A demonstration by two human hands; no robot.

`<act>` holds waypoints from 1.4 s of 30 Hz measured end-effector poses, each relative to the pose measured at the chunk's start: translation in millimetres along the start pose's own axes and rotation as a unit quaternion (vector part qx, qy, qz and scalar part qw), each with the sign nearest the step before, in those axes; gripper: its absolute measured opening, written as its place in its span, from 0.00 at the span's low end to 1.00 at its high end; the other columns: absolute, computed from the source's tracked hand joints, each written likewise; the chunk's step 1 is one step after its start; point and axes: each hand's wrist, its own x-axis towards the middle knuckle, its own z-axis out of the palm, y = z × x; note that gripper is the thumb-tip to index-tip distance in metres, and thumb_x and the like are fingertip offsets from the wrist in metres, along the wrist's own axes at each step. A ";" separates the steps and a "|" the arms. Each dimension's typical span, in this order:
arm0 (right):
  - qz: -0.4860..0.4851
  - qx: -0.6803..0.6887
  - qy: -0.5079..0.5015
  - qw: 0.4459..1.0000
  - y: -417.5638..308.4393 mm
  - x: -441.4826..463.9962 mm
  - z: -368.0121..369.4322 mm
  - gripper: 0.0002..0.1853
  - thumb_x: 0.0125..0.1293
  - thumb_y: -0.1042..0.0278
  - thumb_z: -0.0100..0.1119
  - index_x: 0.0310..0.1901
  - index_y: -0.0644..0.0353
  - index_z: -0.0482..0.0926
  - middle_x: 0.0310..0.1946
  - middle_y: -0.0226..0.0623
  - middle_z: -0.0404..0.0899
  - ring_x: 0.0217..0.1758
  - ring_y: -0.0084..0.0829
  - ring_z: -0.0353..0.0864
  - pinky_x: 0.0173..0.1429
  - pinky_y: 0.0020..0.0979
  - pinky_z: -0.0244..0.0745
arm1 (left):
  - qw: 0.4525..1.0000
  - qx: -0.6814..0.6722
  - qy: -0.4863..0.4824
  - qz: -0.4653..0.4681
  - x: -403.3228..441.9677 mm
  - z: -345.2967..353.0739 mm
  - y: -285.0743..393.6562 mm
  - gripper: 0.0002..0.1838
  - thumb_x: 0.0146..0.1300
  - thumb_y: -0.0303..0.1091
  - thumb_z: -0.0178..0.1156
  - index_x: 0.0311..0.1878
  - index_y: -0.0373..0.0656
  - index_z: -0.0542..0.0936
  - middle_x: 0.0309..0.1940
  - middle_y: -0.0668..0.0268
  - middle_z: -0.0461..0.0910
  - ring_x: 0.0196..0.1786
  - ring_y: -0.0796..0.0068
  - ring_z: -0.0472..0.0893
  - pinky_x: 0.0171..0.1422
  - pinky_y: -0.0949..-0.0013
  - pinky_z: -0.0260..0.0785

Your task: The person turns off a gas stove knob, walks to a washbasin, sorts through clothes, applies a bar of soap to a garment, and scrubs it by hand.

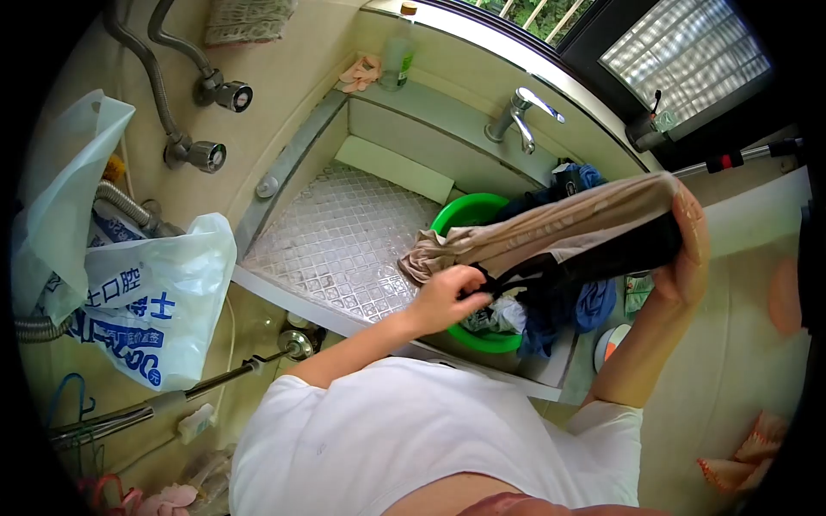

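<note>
Right now I have both hands on a beige and black garment (568, 219), stretched slantwise above the green basin (454, 211) in the sink (301, 299). My left hand (440, 301) is at the lower, left part of it, and its fingers look closed on the dark cloth there. My right hand (691, 232) bears the other end, raised on the right; the cloth hides most of its fingers, so I cannot tell whether they grip or simply prop it up. The bunched beige end hangs left of my left hand, over the basin's left side.

Under the garment, a pale patterned cloth (509, 316) lies in the basin, and blue clothes (594, 305) lie to its right. The tap (519, 116) stands on the far side, behind the raised garment. A bottle (396, 62) and a pinkish glove (360, 73) sit together at the far left corner of the sink, and a plastic bag (163, 292) hangs at the left.

I judge the step in hand to be holding the garment spread and handling its dark part. From here, the move calls for a secure hold at both ends and enough height to keep the cloth from snagging on the clothes below.
</note>
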 end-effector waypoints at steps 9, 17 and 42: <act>-0.049 0.160 -0.015 0.986 -43.5 11.0 -0.6 0.11 0.63 0.72 0.53 0.46 0.65 0.75 0.42 0.41 0.79 0.43 0.31 0.80 0.47 0.28 0.78 | 0.954 0.208 0.201 0.083 27.8 -14.6 -40.5 0.14 0.56 0.25 0.51 0.47 0.35 0.72 0.41 0.54 0.75 0.49 0.55 0.73 0.56 0.58 0.63; 0.011 0.127 0.066 0.990 0.7 54.0 -63.8 0.12 0.59 0.66 0.59 0.41 0.64 0.78 0.37 0.40 0.80 0.40 0.33 0.80 0.48 0.32 0.76 | 0.930 -0.188 0.304 0.083 54.6 -169.8 45.0 0.12 0.59 0.25 0.44 0.44 0.37 0.74 0.34 0.71 0.74 0.37 0.85 0.71 0.43 0.78 0.65; 0.425 0.157 0.020 0.891 308.7 -63.9 -6.5 0.12 0.60 0.73 0.55 0.45 0.66 0.73 0.36 0.36 0.78 0.36 0.27 0.79 0.41 0.28 0.76 | 0.890 0.342 0.296 -0.061 -110.8 -155.9 -22.0 0.18 0.50 0.20 0.47 0.47 0.37 0.74 0.39 0.52 0.76 0.43 0.51 0.76 0.49 0.62 0.67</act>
